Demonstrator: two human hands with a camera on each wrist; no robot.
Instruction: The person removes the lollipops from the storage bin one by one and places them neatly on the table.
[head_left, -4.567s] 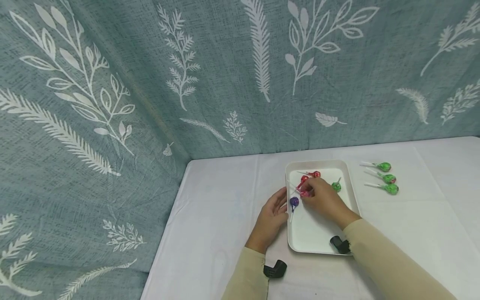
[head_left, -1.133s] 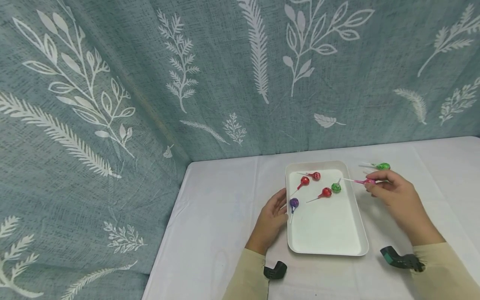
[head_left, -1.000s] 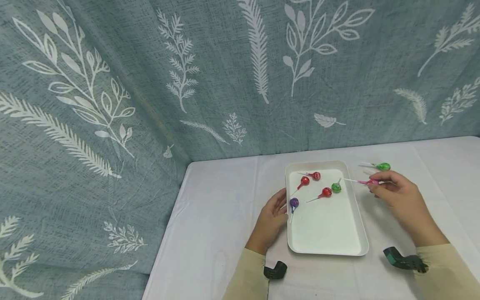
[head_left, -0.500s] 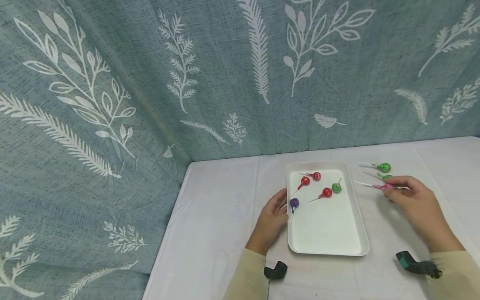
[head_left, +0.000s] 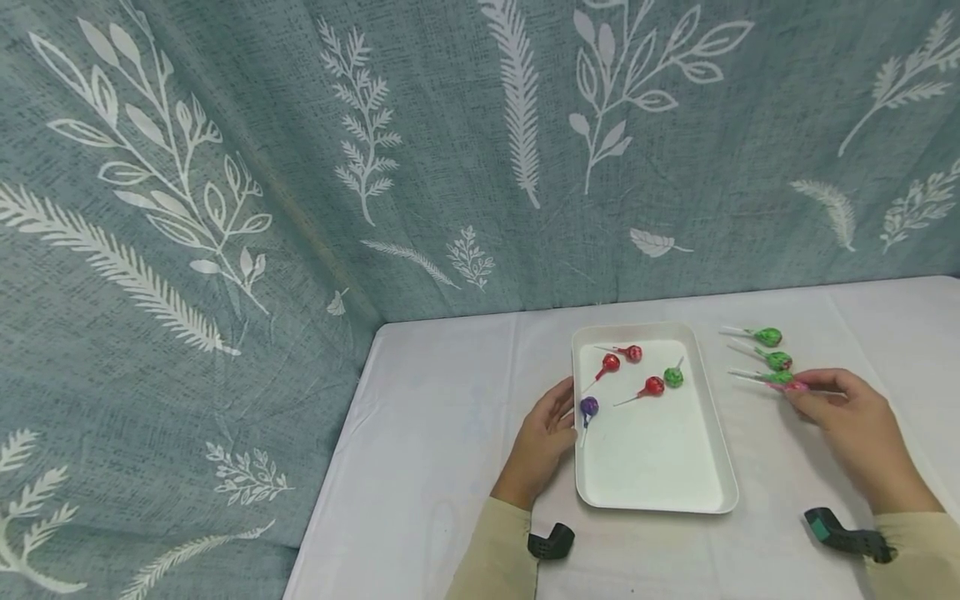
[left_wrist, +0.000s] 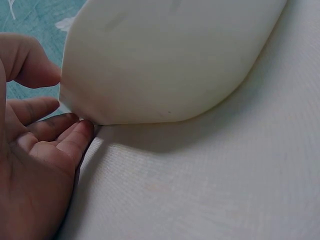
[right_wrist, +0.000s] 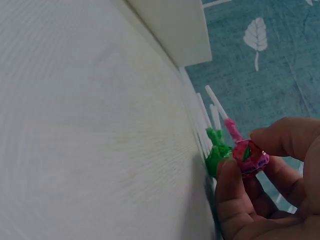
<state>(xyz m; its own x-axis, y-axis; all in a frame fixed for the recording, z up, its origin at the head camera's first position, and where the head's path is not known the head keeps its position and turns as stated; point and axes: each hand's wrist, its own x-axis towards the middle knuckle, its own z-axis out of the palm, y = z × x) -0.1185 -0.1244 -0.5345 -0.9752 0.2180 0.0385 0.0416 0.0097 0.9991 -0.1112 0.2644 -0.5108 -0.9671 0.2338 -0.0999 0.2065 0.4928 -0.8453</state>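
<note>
A pink-wrapped lollipop (right_wrist: pixel 250 159) is pinched by its wrapped head between the thumb and fingers of my right hand (head_left: pixel 862 425). Its white stick points left in the head view. Right beside it lies the nearest of three green lollipops (head_left: pixel 780 377) lined up on the table. My left hand (head_left: pixel 538 442) rests with its fingertips against the left side of a white tray (head_left: pixel 656 507); in the left wrist view the fingers touch the tray's outer wall (left_wrist: pixel 165 65). The tray holds three red lollipops (head_left: pixel 654 386), a green one (head_left: pixel 673 377) and a purple one (head_left: pixel 589 406).
The tray and lollipops are on a white-covered table (head_left: pixel 420 433). A blue-green leaf-patterned curtain (head_left: pixel 450 150) hangs behind it and along the left. Black wrist devices (head_left: pixel 551 542) sit at both sleeve cuffs.
My right hand has carried the pink lollipop out of the tray, rightward and then nearer to me, down beside the nearest green lollipop on the table. My left hand stays at the tray.
</note>
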